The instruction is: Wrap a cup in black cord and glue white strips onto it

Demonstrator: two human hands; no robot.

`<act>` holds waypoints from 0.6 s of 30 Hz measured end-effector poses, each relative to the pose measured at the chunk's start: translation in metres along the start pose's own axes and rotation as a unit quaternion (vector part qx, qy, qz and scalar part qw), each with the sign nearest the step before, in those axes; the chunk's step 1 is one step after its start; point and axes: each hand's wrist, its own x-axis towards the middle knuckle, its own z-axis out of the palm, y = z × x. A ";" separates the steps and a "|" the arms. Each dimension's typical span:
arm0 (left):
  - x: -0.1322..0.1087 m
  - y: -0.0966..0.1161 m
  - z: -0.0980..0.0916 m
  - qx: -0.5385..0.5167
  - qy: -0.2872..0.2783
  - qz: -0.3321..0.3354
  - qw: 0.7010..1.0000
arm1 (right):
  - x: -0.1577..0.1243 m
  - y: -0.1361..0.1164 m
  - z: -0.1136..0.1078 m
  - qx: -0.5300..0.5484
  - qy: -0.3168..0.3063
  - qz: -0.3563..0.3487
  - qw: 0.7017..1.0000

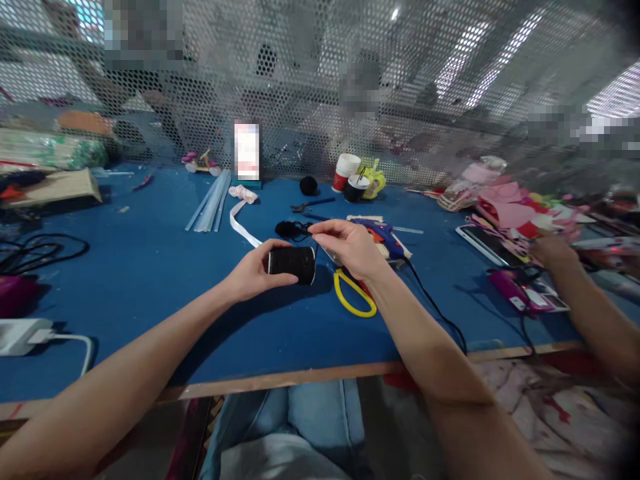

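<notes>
My left hand [255,270] is wrapped round a black cylinder [293,265] with white rims, held on its side just above the blue table. It looks wound with black cord, like a spool. At its right end, my right hand [345,247] is closed in a pinch on a thin black strand [317,249] running towards the cylinder. Behind the fingertips lies a loose black bundle of yarn [290,230]. Yellow-handled scissors [356,303] lie under my right wrist, their blades hidden. Just beyond that hand rests a blue glue gun [387,237] on a pale pad.
White ribbon [243,227], glue sticks [207,207], pliers [313,205], a black ball [309,185] and paper cups [347,170] stand or lie behind. A power strip [25,337] is at left. A co-worker's hand [553,253] is at right, near a purple glue gun [515,290].
</notes>
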 end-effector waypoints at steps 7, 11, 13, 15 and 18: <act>-0.001 -0.003 -0.002 -0.008 -0.034 -0.003 0.999 | 0.001 0.005 -0.002 -0.006 0.000 -0.009 1.000; -0.001 -0.004 -0.003 -0.004 -0.032 0.022 0.999 | 0.000 0.005 -0.003 -0.032 -0.001 -0.012 0.999; -0.001 -0.005 -0.003 0.001 -0.029 0.035 0.999 | -0.001 0.004 -0.003 -0.042 -0.004 -0.006 0.999; -0.001 -0.006 -0.003 0.009 -0.028 0.048 0.998 | -0.002 0.004 -0.003 -0.051 -0.005 0.001 0.999; -0.001 -0.007 -0.003 0.022 -0.025 0.065 0.997 | -0.003 0.004 -0.002 -0.058 -0.007 0.012 0.998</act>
